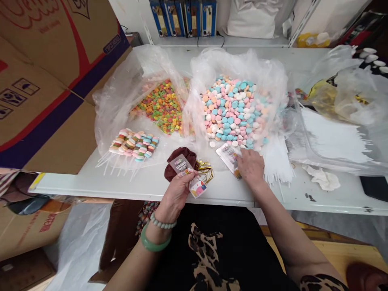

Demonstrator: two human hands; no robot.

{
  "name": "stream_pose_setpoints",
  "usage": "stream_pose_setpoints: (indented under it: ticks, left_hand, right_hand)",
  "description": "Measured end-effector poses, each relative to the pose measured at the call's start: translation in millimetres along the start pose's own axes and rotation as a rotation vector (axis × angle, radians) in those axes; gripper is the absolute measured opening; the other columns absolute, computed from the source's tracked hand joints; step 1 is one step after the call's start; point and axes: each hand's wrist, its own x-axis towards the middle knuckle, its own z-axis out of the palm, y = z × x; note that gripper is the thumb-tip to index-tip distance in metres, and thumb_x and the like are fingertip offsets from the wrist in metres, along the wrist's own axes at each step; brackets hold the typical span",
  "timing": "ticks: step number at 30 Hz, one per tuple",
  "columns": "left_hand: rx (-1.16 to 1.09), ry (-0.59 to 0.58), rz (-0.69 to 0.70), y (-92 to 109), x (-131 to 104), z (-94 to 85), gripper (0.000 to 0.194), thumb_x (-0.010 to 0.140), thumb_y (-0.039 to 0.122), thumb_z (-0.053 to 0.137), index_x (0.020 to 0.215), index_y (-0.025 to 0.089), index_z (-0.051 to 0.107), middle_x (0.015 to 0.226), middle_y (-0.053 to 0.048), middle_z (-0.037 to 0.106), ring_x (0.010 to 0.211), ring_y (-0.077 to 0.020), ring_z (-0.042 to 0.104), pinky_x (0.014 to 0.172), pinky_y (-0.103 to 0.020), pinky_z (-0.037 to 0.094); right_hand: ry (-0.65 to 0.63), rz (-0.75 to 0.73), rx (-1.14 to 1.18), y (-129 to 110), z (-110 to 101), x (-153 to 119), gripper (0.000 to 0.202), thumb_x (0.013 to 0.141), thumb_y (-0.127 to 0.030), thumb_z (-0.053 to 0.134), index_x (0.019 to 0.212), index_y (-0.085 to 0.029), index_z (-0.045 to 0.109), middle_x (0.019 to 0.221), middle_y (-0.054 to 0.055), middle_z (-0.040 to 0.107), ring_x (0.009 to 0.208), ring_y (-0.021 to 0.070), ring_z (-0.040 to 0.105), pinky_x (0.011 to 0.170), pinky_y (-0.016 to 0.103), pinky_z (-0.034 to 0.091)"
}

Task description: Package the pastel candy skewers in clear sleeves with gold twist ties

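Note:
My left hand (182, 186) is closed on a small printed packet (198, 188), held over a dark red cloth bundle (170, 167) at the table's front edge. Gold twist ties (206, 170) lie just right of the packet. My right hand (251, 165) rests at the right edge of a stack of printed packets (228, 157); its fingertips are partly hidden. Behind it, an open clear bag holds pastel candies (230, 115). Further left, another bag holds colourful ring candies (166, 107), with candy skewers (133, 144) in front.
A large cardboard box (57, 81) stands at the left. White sticks (277, 161) lie right of my right hand, and more fill a clear tray (333, 135). A crumpled tissue (323, 178) lies near the front right edge. Blue boxes (183, 18) stand at the back.

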Motion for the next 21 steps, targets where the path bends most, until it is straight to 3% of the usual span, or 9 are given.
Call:
stream_pose_setpoints:
  ticks: [2, 5, 7, 10, 12, 15, 18, 21]
  left_hand:
    - [-0.030, -0.012, -0.019, 4.5, -5.9, -12.9, 0.026, 0.055, 0.022, 0.081, 0.076, 0.013, 0.068, 0.073, -0.002, 0.067, 0.063, -0.0127, 0.061, 0.057, -0.025, 0.050]
    - [-0.061, -0.044, -0.005, 6.1, -13.6, -23.3, 0.034, 0.058, 0.023, 0.081, 0.089, 0.015, 0.069, 0.078, -0.003, 0.068, 0.068, -0.0141, 0.063, 0.059, -0.026, 0.052]
    - [-0.075, -0.052, 0.022, 5.7, -16.0, -26.0, 0.038, 0.059, 0.027, 0.083, 0.093, 0.015, 0.069, 0.076, -0.003, 0.068, 0.066, -0.0140, 0.063, 0.058, -0.026, 0.052]
    - [-0.057, -0.024, 0.070, 4.4, -15.8, -30.8, 0.038, 0.058, 0.036, 0.085, 0.083, 0.014, 0.068, 0.070, -0.002, 0.065, 0.059, -0.0130, 0.060, 0.055, -0.026, 0.051]
    - [-0.032, 0.019, 0.119, 3.4, -14.3, -37.0, 0.037, 0.058, 0.040, 0.085, 0.077, 0.012, 0.069, 0.068, -0.003, 0.065, 0.057, -0.0121, 0.058, 0.054, -0.025, 0.050]
    - [-0.036, 0.084, 0.198, 3.3, -10.9, -49.8, 0.034, 0.056, 0.038, 0.085, 0.069, 0.011, 0.068, 0.063, -0.004, 0.065, 0.055, -0.0114, 0.057, 0.054, -0.024, 0.046]
    - [-0.076, 0.155, 0.240, 4.9, -8.8, -60.0, 0.032, 0.052, 0.034, 0.086, 0.061, 0.012, 0.064, 0.056, 0.000, 0.060, 0.050, -0.0086, 0.051, 0.051, -0.023, 0.041]
    - [-0.107, 0.176, 0.243, 4.9, -8.1, -62.2, 0.034, 0.050, 0.036, 0.086, 0.059, 0.014, 0.061, 0.053, 0.003, 0.057, 0.046, -0.0056, 0.045, 0.046, -0.020, 0.035]
  right_hand:
    - [0.099, -0.047, -0.050, 4.4, -1.5, 1.9, 0.031, 0.086, -0.029, 0.049, 0.109, -0.015, 0.064, 0.110, 0.017, 0.064, 0.098, 0.0313, 0.054, 0.080, 0.040, 0.038]
    - [0.159, -0.077, 0.112, -7.5, -3.7, -2.6, 0.029, 0.086, -0.029, 0.049, 0.106, -0.017, 0.065, 0.117, 0.015, 0.063, 0.102, 0.0298, 0.055, 0.085, 0.041, 0.039]
    - [0.065, -0.137, 0.348, -31.5, -6.3, -13.8, 0.024, 0.086, -0.031, 0.048, 0.097, -0.020, 0.066, 0.108, 0.010, 0.067, 0.097, 0.0266, 0.059, 0.084, 0.039, 0.043]
    - [-0.192, -0.325, 0.688, -82.0, -11.8, -43.3, 0.020, 0.089, -0.035, 0.049, 0.089, -0.023, 0.065, 0.095, 0.005, 0.069, 0.090, 0.0219, 0.062, 0.083, 0.034, 0.046]
    - [-0.317, -0.460, 0.756, -111.5, -12.8, -60.4, 0.020, 0.091, -0.034, 0.048, 0.093, -0.024, 0.065, 0.094, 0.005, 0.068, 0.089, 0.0200, 0.062, 0.082, 0.032, 0.047]
    - [-0.272, -0.488, 0.645, -125.4, -5.5, -60.7, 0.022, 0.093, -0.031, 0.045, 0.098, -0.024, 0.065, 0.094, 0.005, 0.067, 0.089, 0.0194, 0.060, 0.080, 0.030, 0.045]
    - [-0.043, -0.269, 0.263, -102.4, 8.0, -31.2, 0.027, 0.092, -0.026, 0.042, 0.092, -0.020, 0.068, 0.093, 0.009, 0.065, 0.089, 0.0229, 0.057, 0.076, 0.033, 0.041]
    - [0.008, -0.198, -0.077, -73.7, 20.5, 1.0, 0.027, 0.090, -0.023, 0.044, 0.086, -0.016, 0.069, 0.094, 0.014, 0.063, 0.086, 0.0255, 0.054, 0.070, 0.035, 0.035]
